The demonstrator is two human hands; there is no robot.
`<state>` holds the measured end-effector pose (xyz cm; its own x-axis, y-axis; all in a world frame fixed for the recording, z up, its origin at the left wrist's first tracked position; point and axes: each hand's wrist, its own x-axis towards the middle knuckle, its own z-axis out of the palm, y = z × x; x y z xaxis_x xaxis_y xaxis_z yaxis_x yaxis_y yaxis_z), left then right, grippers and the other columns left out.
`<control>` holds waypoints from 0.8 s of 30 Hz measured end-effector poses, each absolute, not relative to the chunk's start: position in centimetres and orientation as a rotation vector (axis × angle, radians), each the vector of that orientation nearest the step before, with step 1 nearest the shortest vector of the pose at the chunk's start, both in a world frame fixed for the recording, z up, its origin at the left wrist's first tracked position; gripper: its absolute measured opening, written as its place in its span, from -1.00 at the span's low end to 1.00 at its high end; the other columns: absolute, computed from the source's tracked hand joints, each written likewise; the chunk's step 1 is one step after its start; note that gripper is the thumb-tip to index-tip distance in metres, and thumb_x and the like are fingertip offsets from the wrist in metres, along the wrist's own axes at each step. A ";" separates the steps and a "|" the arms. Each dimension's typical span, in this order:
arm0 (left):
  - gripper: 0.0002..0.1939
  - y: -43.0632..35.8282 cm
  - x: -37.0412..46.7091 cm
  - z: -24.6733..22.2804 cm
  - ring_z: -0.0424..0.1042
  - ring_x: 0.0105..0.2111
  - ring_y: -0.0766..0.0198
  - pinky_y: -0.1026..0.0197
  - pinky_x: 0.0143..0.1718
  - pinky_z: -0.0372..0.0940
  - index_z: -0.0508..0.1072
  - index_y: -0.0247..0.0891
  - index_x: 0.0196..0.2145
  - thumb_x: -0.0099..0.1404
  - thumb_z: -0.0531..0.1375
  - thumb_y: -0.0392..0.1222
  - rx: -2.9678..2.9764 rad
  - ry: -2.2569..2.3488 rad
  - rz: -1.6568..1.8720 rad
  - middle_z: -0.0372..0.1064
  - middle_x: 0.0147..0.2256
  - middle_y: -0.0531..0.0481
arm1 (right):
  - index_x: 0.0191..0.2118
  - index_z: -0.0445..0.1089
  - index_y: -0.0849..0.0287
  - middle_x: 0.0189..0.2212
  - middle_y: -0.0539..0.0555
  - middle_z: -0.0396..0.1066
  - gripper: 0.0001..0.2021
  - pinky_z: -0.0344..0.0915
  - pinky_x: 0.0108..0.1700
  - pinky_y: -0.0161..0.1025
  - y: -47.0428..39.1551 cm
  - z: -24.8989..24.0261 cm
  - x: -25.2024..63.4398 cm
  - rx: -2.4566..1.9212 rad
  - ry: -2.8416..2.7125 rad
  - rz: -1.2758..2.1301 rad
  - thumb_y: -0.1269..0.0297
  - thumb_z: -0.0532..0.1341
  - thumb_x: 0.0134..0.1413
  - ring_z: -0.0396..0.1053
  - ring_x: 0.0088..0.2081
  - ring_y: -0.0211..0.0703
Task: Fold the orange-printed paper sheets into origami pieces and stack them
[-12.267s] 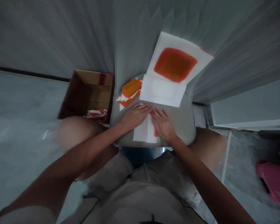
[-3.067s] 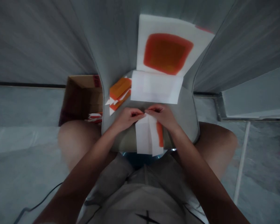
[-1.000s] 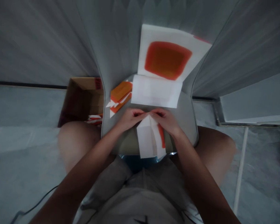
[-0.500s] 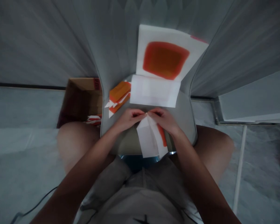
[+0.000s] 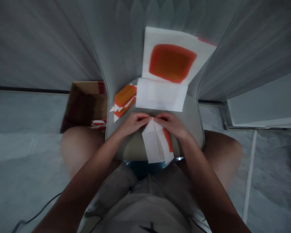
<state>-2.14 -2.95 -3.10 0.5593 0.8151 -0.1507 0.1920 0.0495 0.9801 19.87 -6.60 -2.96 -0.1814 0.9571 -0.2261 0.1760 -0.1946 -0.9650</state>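
Observation:
Between my hands, near the front of the chair seat, is a folded sheet of paper [image 5: 153,144], white with an orange-red patch along its right side. Its folded point faces away from me, and the wider end hangs toward my lap. My left hand [image 5: 137,123] pinches the left of that point between thumb and fingers. On the other side my right hand [image 5: 169,123] pinches it too, the fingertips of both hands almost meeting. The fingers partly cover the tip of the paper.
A grey chair seat [image 5: 192,126] lies before me. An open white booklet [image 5: 160,95] with an orange-red printed block leans on the backrest. Folded orange-and-white papers [image 5: 124,97] rest at its left. A cardboard box [image 5: 84,103] with similar papers stands on the floor beside my left knee.
Both hands keep their pinch on the folded paper in nearly the same place. Only a very slight shift of the whole view shows.

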 end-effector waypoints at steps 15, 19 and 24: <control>-0.67 -3.1 -2.0 -3.3 0.42 -0.40 0.31 0.25 -0.36 0.27 0.63 -0.23 -0.30 0.31 0.32 0.12 1.468 0.928 0.606 0.55 -0.37 0.00 | -0.31 0.58 0.07 -0.34 0.01 0.56 -0.74 0.31 -0.27 -0.21 -6.4 -2.8 19.7 -1.386 -1.419 1.451 -0.03 0.37 0.14 0.40 -0.32 -0.16; -0.67 -3.0 -2.1 -3.6 0.42 -0.39 0.31 0.24 -0.34 0.28 0.63 -0.24 -0.28 0.31 0.33 0.11 1.464 0.927 0.618 0.56 -0.36 -0.01 | -0.32 0.57 0.08 -0.35 0.01 0.54 -0.72 0.30 -0.28 -0.22 -6.4 -3.0 19.6 -1.383 -1.388 1.448 -0.05 0.38 0.12 0.39 -0.33 -0.16; -0.62 -3.1 -2.3 -3.2 0.41 -0.38 0.30 0.25 -0.34 0.26 0.63 -0.26 -0.26 0.33 0.29 0.15 1.488 0.927 0.594 0.54 -0.35 0.00 | -0.34 0.55 0.09 -0.37 0.01 0.51 -0.69 0.29 -0.27 -0.21 -6.4 -3.5 19.5 -1.361 -1.327 1.476 -0.07 0.39 0.07 0.38 -0.35 -0.17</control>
<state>-2.29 -3.10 -3.19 0.5481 0.8225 -0.1517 0.2057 0.0432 0.9777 19.46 -6.41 -3.51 -0.1848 0.9543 -0.2348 0.1323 -0.2126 -0.9681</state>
